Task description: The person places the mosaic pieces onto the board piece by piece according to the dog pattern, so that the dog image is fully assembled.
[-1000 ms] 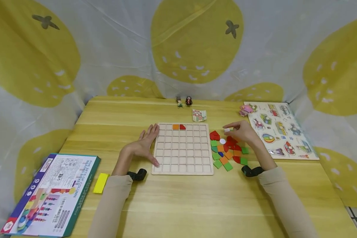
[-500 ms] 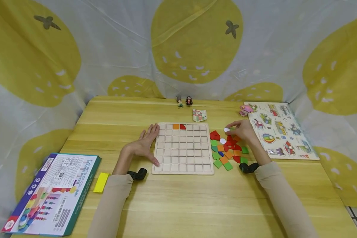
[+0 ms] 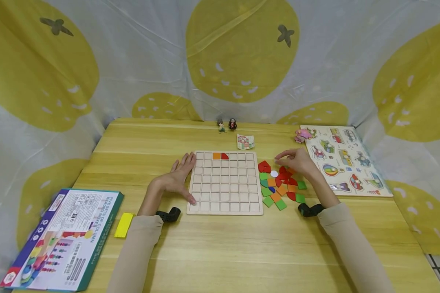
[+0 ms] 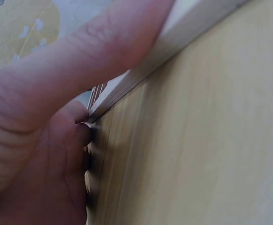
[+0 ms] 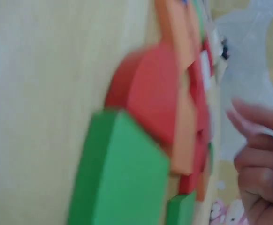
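My left hand (image 3: 174, 180) lies with spread fingers along the left edge of a wooden grid board (image 3: 225, 185). In the left wrist view its thumb (image 4: 103, 44) presses on the board's rim (image 4: 169, 47). An orange square (image 3: 216, 156) and a red quarter-circle (image 3: 225, 156) sit side by side in the board's top row. Right of the board, my right hand (image 3: 300, 161) pinches a white disc (image 3: 276, 160), seen nearly edge-on and mostly covered by the fingers. Beneath that hand spread red pieces (image 3: 285, 175), green squares (image 3: 281, 204), orange squares (image 3: 276, 197) and another white disc (image 3: 274, 173).
A small patterned card (image 3: 245, 142) lies behind the board, with two figurines (image 3: 227, 125) farther back. To the right are a picture puzzle board (image 3: 346, 162) and a pink toy (image 3: 303, 135). At left lie a boxed set (image 3: 64, 240) and a yellow block (image 3: 124, 225).
The right hand has turned the white disc at its fingertips, from showing its round face half a second ago to a thin sliver now. The left hand stays on the board.
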`<action>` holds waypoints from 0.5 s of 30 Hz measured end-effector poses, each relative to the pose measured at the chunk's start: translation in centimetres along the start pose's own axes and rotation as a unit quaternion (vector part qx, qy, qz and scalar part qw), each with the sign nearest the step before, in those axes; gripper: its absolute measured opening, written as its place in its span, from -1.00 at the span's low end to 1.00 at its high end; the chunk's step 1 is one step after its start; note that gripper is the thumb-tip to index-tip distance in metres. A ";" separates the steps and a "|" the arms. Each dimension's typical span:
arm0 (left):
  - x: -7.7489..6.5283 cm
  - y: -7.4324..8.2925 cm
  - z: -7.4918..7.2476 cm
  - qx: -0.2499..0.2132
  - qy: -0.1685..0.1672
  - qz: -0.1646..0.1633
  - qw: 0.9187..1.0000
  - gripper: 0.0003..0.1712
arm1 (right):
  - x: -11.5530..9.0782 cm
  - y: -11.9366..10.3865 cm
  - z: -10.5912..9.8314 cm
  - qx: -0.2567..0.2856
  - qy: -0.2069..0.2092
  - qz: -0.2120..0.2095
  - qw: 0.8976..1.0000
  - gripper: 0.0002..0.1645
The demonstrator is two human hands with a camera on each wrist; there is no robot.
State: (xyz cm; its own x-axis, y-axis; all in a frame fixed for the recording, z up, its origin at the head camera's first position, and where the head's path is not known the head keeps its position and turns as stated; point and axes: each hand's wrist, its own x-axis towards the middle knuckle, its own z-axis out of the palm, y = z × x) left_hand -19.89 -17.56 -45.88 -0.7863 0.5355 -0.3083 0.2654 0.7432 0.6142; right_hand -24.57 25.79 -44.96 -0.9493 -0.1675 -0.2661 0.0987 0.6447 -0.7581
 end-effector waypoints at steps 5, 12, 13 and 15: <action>-0.1 0.0 0.0 -0.002 0.001 -0.001 1.000 0.83 | -1.1 -0.3 0.8 -0.031 -0.051 -0.004 0.998 -0.69; -0.1 -0.1 0.0 0.000 0.000 -0.002 1.000 0.83 | -1.5 -0.8 1.1 -0.041 -0.076 0.003 0.996 -0.68; 0.0 -0.1 0.0 0.001 -0.001 -0.002 1.000 0.83 | -1.5 -0.8 1.1 -0.040 -0.082 0.006 0.996 -0.68; 0.0 -0.1 0.1 0.004 -0.002 -0.002 1.000 0.83 | -1.5 -0.9 1.1 -0.040 -0.091 0.003 0.995 -0.67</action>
State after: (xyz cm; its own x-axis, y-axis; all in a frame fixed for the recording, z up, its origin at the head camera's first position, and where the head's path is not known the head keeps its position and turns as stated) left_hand -19.89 -17.59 -45.96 -0.7857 0.5332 -0.3138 0.2661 0.7491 0.6066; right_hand -22.91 24.62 -44.55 -0.8787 -0.2910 -0.3783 0.0730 0.7014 -0.7091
